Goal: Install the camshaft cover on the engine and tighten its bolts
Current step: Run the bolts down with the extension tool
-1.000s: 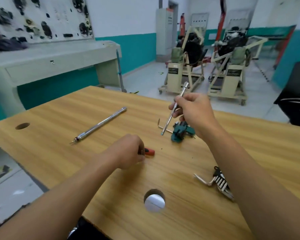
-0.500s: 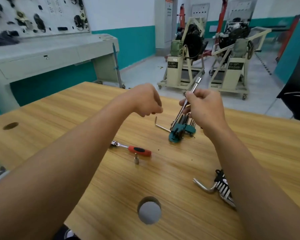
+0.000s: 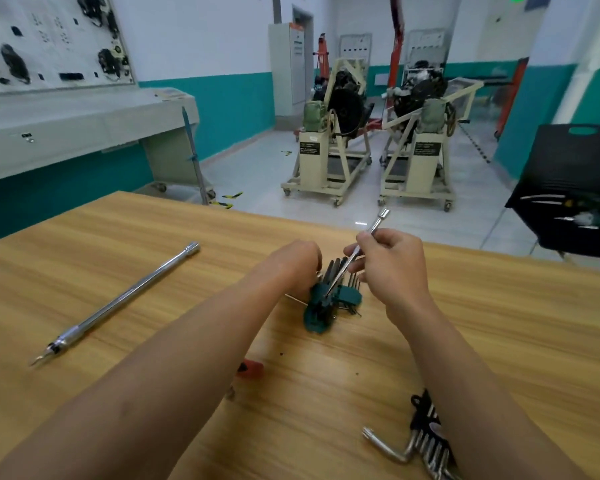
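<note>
One thin rod (image 3: 375, 226) in R hand (image 3: 394, 270)

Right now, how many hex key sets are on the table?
2. One, in a green holder, is beside the left hand; one, in a black holder, lies nearer the camera beside the right forearm. The arms may hide others.

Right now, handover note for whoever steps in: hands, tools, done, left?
Right hand grips a thin silver bar, its lower end at the green key holder.
Left hand is at that holder; fingers hidden, grip unclear.
On the table: long silver bar, red-handled tool partly under the left forearm, black key set.
Done: nothing on the engine shows. Left: cover and bolts; cover not in view; engines on stands across the floor.
</note>
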`<state>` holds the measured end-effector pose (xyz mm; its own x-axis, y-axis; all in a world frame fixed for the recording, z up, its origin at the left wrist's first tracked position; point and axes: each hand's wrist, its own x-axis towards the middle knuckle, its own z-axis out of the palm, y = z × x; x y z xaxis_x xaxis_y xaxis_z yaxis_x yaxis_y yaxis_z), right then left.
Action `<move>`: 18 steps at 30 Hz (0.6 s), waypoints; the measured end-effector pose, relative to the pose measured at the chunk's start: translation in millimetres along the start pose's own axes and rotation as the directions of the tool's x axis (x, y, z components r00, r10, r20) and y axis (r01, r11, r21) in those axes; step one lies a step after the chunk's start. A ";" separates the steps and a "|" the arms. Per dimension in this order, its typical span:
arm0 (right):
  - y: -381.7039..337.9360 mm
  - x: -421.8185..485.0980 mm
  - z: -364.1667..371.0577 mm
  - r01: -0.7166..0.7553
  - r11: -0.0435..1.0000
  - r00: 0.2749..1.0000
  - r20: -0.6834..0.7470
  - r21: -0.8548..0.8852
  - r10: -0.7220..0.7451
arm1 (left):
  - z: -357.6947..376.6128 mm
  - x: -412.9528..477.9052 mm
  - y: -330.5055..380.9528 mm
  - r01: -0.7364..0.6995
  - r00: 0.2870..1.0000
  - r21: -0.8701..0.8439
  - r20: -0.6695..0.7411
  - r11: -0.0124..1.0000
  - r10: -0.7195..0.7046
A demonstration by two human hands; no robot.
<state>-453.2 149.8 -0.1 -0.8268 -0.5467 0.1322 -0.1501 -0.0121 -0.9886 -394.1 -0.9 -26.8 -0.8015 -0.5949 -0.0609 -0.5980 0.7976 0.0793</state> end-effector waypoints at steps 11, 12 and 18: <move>-14.0 -5.1 -2.8 -0.141 0.870 0.973 -0.097 0.473 0.210 | -35.1 -83.4 -33.3 -0.023 0.999 -0.813 -0.005 0.581 0.033; -18.4 -9.1 -0.4 -0.137 0.858 0.976 -0.082 0.495 0.203 | -40.8 -97.8 -38.5 -0.017 1.000 -0.883 -0.006 0.469 0.026; -66.8 -63.2 26.3 -0.032 0.814 0.996 0.087 0.580 -0.023 | -60.5 -194.4 -64.7 -0.119 0.993 -0.964 -0.113 0.236 0.042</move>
<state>-376.6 163.1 55.7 -0.7727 -0.6172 0.1486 0.2181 -0.4780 -0.8509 -199.7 57.1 40.2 -0.8209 -0.5684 0.0550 -0.0469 0.1631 0.9855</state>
